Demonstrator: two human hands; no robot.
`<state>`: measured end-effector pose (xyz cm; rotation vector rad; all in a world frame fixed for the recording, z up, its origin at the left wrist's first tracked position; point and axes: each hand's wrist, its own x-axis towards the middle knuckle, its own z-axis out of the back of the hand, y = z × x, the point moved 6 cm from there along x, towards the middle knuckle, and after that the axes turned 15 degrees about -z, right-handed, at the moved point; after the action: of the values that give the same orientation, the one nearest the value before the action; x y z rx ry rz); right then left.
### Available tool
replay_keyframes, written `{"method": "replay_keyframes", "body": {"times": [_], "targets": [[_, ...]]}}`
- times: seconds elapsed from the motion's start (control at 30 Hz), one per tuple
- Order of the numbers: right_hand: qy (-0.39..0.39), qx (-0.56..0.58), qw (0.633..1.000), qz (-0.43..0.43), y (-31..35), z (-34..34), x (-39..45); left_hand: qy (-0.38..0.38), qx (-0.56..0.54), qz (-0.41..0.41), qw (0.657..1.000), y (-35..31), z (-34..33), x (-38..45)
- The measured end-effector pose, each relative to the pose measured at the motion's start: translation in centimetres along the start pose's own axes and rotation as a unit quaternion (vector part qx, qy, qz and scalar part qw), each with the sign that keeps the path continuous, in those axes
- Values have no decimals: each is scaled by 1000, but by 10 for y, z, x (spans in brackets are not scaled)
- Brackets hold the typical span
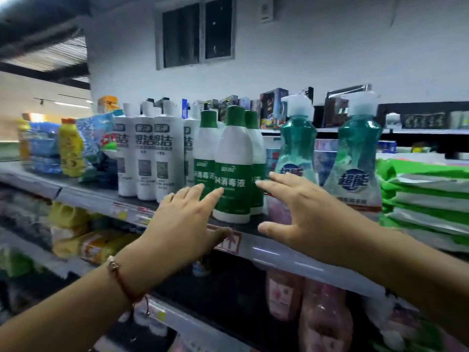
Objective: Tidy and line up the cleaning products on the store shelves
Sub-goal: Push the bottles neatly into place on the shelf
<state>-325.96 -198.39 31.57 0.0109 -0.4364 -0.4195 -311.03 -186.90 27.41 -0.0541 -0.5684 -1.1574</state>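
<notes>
**A:** Front and centre, the green-and-white disinfectant bottle (232,168) stands upright on the top shelf (279,246), right at the front lip, ahead of its two green-capped mates (206,158). That's the one being lined up, I'd say.

**B:** And the hands? Left hand (185,222) spread flat, fingers extended, fingertips at the bottle's lower left side, thumb down by the shelf edge. Right hand (302,212) also spread wide, fingertips just beside the bottle's right flank. Neither is closed on anything. Touching or a hair short, I can't tell.

**A:** Risk?

**B:** Tall, narrow bottle at the very edge. Push it high on the body and it could tip backward into the pair behind, or rock forward off the lip. A sideways shove might knock the white bottles (149,153) to its left, dominoes.

**A:** And the right wrist sits near the teal pump bottles (298,148). A careless elbow could clip them.

**B:** Writing, then. The front bottle's green label reads "消毒液", with a digit ahead of it, probably "84", partly covered. The small logo above is too blurred.

**A:** White bottles carry large "洁" characters. The rest is smeared.

**B:** The right-hand teal pump bottle (355,158) shows "超能" in blue. Further out, a yellow bottle (71,148), blue packs (44,148) and green-and-white bags (426,194), all unreadable. The red shelf tag (229,243) is blurred too.
</notes>
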Motion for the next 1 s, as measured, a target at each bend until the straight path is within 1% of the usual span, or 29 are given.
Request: {"method": "replay_keyframes", "body": {"times": [0.07, 0.23, 0.3, 0.47, 0.6, 0.8, 1.0], "targets": [[26, 13, 1000, 6, 28, -13, 15, 17, 6, 11, 1000, 31, 3, -23], [64, 47, 997, 25, 112, -47, 54, 50, 32, 58, 997, 119, 14, -92], [72, 55, 996, 20, 127, -55, 60, 56, 31, 65, 996, 136, 15, -105], [84, 77, 992, 58, 221, -83, 78, 64, 35, 105, 992, 211, 24, -170], [88, 98, 988, 83, 283, -100, 92, 67, 47, 118, 990, 253, 28, -205], [85, 108, 985, 109, 350, -112, 126, 40, 57, 148, 987, 313, 29, -223], [64, 87, 987, 116, 384, -126, 176, 26, 67, 143, 987, 359, 8, -198]]}}
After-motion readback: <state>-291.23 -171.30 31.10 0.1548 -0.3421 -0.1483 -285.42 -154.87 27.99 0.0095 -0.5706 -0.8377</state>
